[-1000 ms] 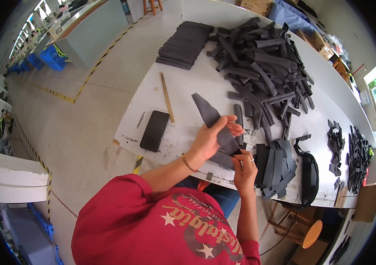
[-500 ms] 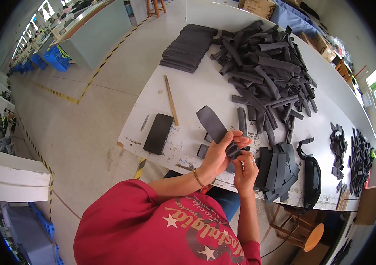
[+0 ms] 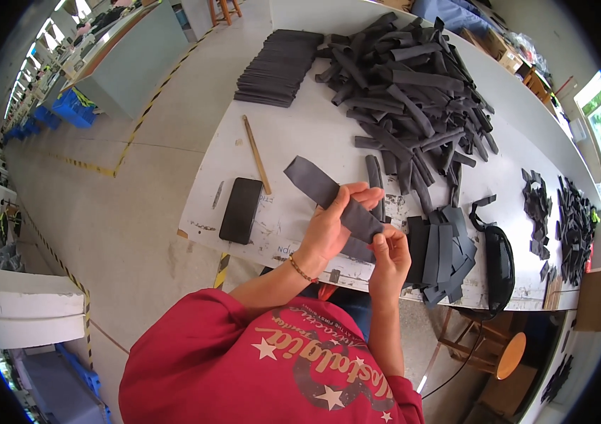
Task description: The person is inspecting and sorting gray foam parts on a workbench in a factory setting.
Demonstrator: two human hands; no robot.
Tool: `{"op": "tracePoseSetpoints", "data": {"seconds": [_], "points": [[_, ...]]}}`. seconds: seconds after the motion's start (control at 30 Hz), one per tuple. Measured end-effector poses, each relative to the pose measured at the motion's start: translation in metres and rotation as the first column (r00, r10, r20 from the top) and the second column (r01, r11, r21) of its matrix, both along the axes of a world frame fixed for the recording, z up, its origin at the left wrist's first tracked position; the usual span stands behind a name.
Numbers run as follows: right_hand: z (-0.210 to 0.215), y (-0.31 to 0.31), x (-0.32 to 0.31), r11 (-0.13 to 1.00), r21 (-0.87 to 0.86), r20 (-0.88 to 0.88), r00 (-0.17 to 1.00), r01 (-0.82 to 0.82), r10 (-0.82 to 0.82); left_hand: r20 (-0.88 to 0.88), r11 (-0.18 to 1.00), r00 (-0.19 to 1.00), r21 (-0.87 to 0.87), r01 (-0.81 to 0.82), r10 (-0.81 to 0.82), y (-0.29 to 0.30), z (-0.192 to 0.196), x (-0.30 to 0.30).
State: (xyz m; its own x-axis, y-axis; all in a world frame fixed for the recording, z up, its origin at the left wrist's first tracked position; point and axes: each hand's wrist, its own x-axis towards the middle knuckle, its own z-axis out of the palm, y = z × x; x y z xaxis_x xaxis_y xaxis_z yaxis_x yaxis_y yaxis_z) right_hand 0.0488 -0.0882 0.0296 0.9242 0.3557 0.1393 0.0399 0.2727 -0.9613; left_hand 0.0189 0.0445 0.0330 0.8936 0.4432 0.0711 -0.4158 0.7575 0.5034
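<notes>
A dark grey fabric strip [image 3: 311, 181], flat and wide, slants between my hands above the near edge of the white table [image 3: 300, 138]. My left hand [image 3: 326, 230] is closed around its middle, thumb on top. At the lower right end, the thumb and fingers of my right hand [image 3: 389, 265] pinch the strip. Its far end sticks out freely to the upper left. Another dark piece [image 3: 358, 249] lies beneath, partly hidden by my hands. One narrow rolled strip [image 3: 373, 177] rests just beyond my left fingertips.
A loose heap of dark strips [image 3: 417, 99] covers the far side, beside a neat stack [image 3: 279, 67]. Flat dark pieces [image 3: 445, 258] lie right of my hands, near a black pouch-like object [image 3: 499, 268]. To the left are a black phone [image 3: 241, 212] and a wooden stick [image 3: 256, 155].
The strip's lower end, bunched between my hands before, is now drawn out flat. My right hand has moved slightly down and away from the left. The whole view has shifted a little.
</notes>
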Motion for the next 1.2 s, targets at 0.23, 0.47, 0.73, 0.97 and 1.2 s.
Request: {"op": "tracePoseSetpoints", "data": {"seconds": [0.23, 0.47, 0.73, 0.97, 1.2], "points": [[-0.001, -0.001, 0.009, 1.000, -0.005, -0.068, 0.998, -0.008, 0.008, -0.143, 1.000, 0.990, -0.013, -0.018, 0.016, 0.011, 0.005, -0.010], [-0.018, -0.025, 0.021, 0.938, -0.345, -0.009, 0.999, 0.026, -0.031, -0.590, 0.961, 0.779, 0.269, -0.056, 0.211, 0.029, -0.017, -0.043], [-0.061, -0.039, 0.017, 0.718, -0.678, 0.123, 0.987, 0.161, -0.105, -0.236, 0.288, 0.663, 0.957, 0.032, 0.710, 0.018, -0.071, -0.058], [-0.082, -0.034, 0.019, 0.661, -0.716, 0.262, 0.964, 0.225, -0.044, -0.020, -0.019, 0.655, 0.998, 0.053, 0.755, 0.021, -0.081, -0.050], [-0.053, -0.059, 0.030, 0.511, -0.675, 0.609, 0.793, 0.533, -0.023, -0.043, 0.040, 0.722, 0.999, 0.021, 0.690, 0.026, -0.070, 0.019]]}}
